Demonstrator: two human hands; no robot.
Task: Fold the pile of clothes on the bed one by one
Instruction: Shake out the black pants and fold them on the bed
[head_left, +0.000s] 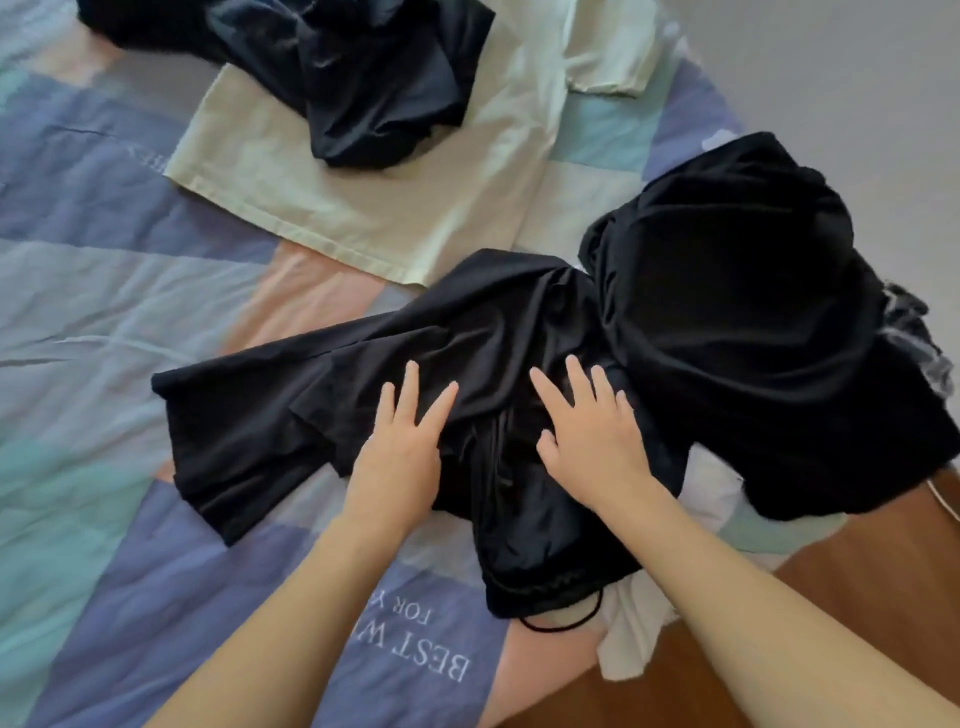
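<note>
Head view: both hands lie flat on a black garment (415, 364) spread over the patchwork bed (104, 312), apparently smoothing it before a fold. The left hand (402, 447), fingers straight and slightly fanned, presses the cloth at about 7 o'clock of the garment's middle; the right hand (592, 441), likewise flat with fingers spread, rests just beside it toward 5 o'clock, over a rumpled ridge. Neither hand grips anything. A drawstring (561, 621) hangs loose at the garment's near hem, at 6 o'clock.

Done well, the step seems to call for sweeping the palms outward from the centre ridge, pushing creases toward the edges, then squaring the wide panel that runs toward 9 o'clock before any edge is lifted; the cord is best tucked in so it does not trail out.

Waiting at 3 o'clock, a heaped black pile (753, 322) touches the garment's far side. At 12 o'clock a pale green cloth (363, 197) lies flat with a dark crumpled piece (374, 88) on top. White fabric (639, 629) shows under the near hem.
</note>
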